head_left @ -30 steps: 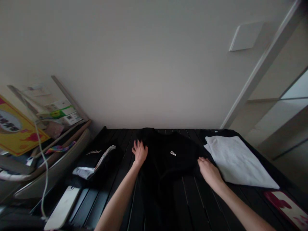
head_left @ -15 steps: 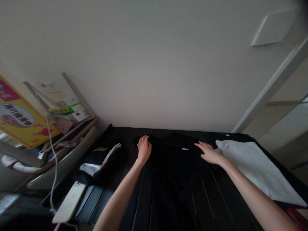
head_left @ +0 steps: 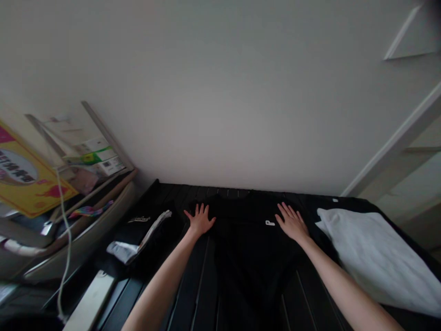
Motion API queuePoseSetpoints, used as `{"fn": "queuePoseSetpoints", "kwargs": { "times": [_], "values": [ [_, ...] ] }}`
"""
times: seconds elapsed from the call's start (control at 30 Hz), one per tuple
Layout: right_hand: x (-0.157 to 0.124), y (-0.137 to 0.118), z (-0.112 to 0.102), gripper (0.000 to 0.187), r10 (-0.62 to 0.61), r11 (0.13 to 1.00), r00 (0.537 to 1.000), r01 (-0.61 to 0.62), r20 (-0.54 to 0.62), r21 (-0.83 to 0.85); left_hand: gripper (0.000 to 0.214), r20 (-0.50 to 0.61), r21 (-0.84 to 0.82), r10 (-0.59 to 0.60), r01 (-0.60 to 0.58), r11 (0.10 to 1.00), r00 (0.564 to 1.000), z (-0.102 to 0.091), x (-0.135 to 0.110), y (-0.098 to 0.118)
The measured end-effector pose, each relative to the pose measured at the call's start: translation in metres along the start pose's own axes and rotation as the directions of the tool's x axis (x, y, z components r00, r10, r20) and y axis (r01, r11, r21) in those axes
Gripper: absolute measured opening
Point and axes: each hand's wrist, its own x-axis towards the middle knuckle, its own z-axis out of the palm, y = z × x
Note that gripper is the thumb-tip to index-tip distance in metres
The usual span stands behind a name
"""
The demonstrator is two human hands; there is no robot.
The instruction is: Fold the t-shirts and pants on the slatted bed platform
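Observation:
A black T-shirt lies spread on a black slatted table, its collar towards the wall and a small white logo on its chest. My left hand rests flat at the shirt's left side, fingers apart, holding nothing. Near the logo, my right hand lies flat on the shirt with its fingers spread, also holding nothing. The shirt's lower part fades into the dark table, so its hem is hard to make out.
A folded black garment with white trim lies left of the shirt, and a folded white garment lies right. A white cable hangs beside a yellow poster at left. A wall stands behind the table.
Both hands now lie flat with fingers spread on the shirt, my right hand closer to the logo. The shirt looks flatter than a second ago, and the view has shifted.

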Motion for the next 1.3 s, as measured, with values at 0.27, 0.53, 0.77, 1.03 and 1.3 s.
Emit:
{"fn": "queuePoseSetpoints", "kwargs": {
  "times": [0.27, 0.53, 0.77, 1.03, 1.3],
  "values": [
    [0.033, 0.021, 0.01, 0.066, 0.015, 0.999, 1.0, -0.014, 0.011, -0.046, 0.072, 0.2, 0.058, 0.023, -0.036, 0.998, 0.979, -0.026, 0.023, -0.049],
    [0.028, 0.023, 0.015, 0.067, 0.064, 0.995, 0.997, -0.066, -0.042, -0.071, 0.061, -0.024, 0.038, -0.076, 0.076, 0.996, 0.997, -0.04, 0.021, -0.073],
    [0.025, 0.015, 0.007, 0.066, 0.067, 0.992, 0.997, -0.069, -0.029, -0.102, 0.038, -0.128, -0.087, 0.03, -0.042, 0.995, 0.991, -0.048, 0.032, -0.025],
    [0.019, 0.007, 0.003, 0.066, 0.102, 0.987, 0.994, -0.105, -0.034, -0.118, 0.057, 0.024, -0.109, -0.109, 0.111, 0.988, 0.994, -0.019, 0.067, 0.025],
    [0.008, 0.001, 0.004, 0.07, 0.122, 0.986, 0.991, -0.127, -0.047, -0.112, 0.062, -0.063, -0.087, 0.017, -0.023, 0.996, 0.998, -0.009, 0.077, 0.023]
  ]
}}
